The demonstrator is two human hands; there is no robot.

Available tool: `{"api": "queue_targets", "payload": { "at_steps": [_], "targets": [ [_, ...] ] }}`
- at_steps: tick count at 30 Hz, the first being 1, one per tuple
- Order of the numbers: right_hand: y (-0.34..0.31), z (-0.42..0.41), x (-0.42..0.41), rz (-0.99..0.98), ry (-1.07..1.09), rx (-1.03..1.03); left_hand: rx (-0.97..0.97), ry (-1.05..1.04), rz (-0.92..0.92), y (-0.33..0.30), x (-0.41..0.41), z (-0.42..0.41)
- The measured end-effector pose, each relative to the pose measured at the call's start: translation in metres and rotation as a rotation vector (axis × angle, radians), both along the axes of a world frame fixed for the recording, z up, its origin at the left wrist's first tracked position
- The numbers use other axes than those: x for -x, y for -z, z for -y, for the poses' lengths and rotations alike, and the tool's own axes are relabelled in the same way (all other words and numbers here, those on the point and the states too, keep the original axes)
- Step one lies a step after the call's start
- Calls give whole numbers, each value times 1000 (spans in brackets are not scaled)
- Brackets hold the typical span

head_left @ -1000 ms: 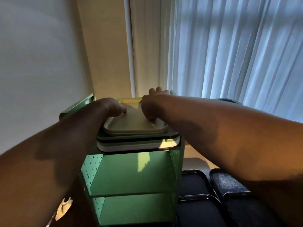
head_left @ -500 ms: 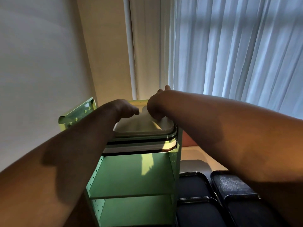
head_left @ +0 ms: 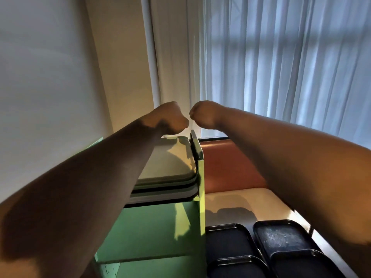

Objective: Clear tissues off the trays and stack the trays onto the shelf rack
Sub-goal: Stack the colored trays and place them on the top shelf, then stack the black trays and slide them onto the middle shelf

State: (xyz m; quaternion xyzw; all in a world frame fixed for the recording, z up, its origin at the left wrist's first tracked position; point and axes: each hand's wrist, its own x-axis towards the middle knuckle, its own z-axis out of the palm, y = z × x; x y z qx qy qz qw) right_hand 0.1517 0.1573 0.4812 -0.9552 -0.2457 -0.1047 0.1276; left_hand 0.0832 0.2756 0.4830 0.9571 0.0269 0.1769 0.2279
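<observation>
Both hands have lifted off the tray stack (head_left: pixel 170 167) atop the green shelf rack (head_left: pixel 152 233); left hand (head_left: pixel 170 119) and right hand (head_left: pixel 204 115) curled, empty. Next, square dark trays (head_left: pixel 226 239) flat.

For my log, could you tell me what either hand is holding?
Nothing: the left hand and right hand hang curled above the stacked trays.

Both arms are bare, with no sleeves. The left hand (head_left: pixel 170 119) and the right hand (head_left: pixel 202 115) wear no rings, watch or gloves.
</observation>
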Motion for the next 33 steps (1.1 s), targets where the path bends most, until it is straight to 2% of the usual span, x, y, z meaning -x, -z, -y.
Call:
{"api": "queue_targets", "payload": {
  "at_steps": [7,11,16,20,24,29,33],
  "targets": [
    [9,101,-15,-72,108,-437,-23,145,72,-24,-17,81],
    [29,158,-21,-17,135,-465,-53,204,71,-14,-35,144],
    [79,243,-42,-82,226,-427,-62,235,-52,33,-66,230],
    [158,308,-55,-209,272,-388,-17,217,-256,119,-98,291],
    [275,360,-69,-434,409,-313,30,160,-566,248,-113,342],
    [404,404,-49,-707,567,-216,147,-29,-892,399,-83,376],
    [478,439,-15,-809,734,-111,199,-214,-994,473,-45,376]
  ]
}}
